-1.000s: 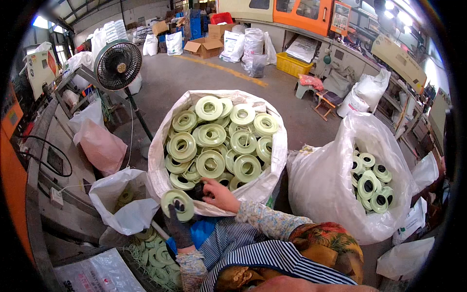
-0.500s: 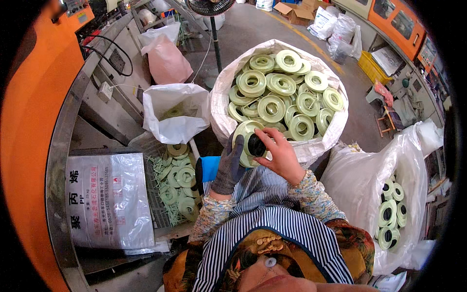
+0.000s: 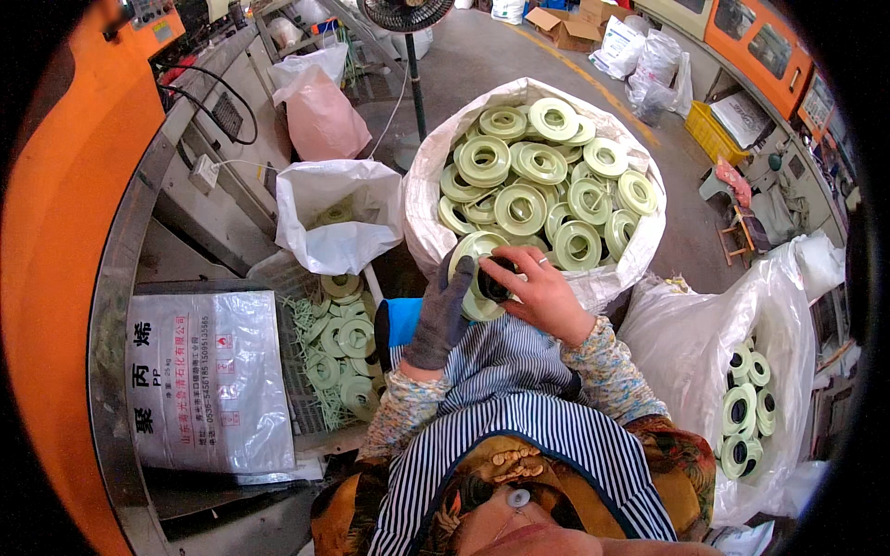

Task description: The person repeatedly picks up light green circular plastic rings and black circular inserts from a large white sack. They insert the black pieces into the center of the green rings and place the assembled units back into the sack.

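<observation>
My left hand [image 3: 438,322], in a grey glove, grips the left rim of a pale green plastic flanged ring [image 3: 480,309] in front of my apron. A black round insert [image 3: 492,284] sits at the ring's centre. The bare fingers of my right hand [image 3: 547,296] are closed around the insert from the right and cover part of it. Whether the insert is fully seated cannot be seen. Just beyond my hands stands a large white woven sack [image 3: 428,185] full of similar green rings [image 3: 520,209], their centres mostly open.
At right, a clear-lined bag [image 3: 672,324] holds green rings with black centres [image 3: 739,410]. On the left are a crate with green rings and scraps [image 3: 355,337], a printed sack [image 3: 213,389] and a white bag [image 3: 338,243]. A fan stand [image 3: 414,88] rises behind.
My right hand has shifted slightly right and down, its fingers now wrapped further over the black insert. My left hand keeps its grip on the ring.
</observation>
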Tool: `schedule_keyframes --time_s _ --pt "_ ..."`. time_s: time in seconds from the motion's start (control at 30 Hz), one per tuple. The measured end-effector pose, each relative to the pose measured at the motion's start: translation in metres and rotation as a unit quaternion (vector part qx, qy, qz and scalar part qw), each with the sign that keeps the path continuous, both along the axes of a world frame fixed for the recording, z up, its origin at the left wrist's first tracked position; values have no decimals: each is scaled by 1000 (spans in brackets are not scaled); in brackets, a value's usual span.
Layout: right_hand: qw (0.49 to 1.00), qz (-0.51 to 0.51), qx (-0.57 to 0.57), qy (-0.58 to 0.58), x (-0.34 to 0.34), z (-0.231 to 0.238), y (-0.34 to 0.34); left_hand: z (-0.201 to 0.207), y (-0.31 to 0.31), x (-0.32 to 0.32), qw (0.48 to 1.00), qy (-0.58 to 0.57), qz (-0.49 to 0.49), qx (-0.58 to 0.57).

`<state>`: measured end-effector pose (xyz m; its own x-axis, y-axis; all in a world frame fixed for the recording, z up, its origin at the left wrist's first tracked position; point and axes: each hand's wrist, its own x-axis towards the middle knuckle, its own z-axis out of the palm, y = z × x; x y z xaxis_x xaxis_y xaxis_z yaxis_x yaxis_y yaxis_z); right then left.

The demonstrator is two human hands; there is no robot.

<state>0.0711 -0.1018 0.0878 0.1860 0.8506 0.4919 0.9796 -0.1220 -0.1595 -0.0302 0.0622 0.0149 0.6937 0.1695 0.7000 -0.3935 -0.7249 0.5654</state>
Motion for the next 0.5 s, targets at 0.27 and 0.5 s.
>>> schedule_keyframes --time_s 0.27,0.5 --pt "993 59 -33 -100 6 -5 2 0 12 -6 1000 -7 -23 14" --pt "998 42 -35 16 7 4 4 0 11 0 1000 -10 -6 17"
